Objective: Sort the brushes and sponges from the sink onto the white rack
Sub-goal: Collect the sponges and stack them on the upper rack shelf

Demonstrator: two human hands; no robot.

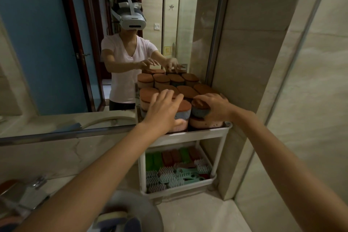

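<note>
Right hand [214,105] curls over a blue-and-brown sponge [199,111], gripping it atop the front-right stack on the top shelf of the white rack [197,135]. Left hand [163,111] lies with fingers spread against the neighbouring sponge stack [183,114], grasping nothing. Brushes [169,177] lie on the lower shelf.

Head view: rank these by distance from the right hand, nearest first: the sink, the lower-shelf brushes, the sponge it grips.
1. The sponge, gripped by the right hand on the top shelf.
2. The brushes, on the lower shelf, directly below.
3. The sink, at the bottom of the view, lower left.
</note>
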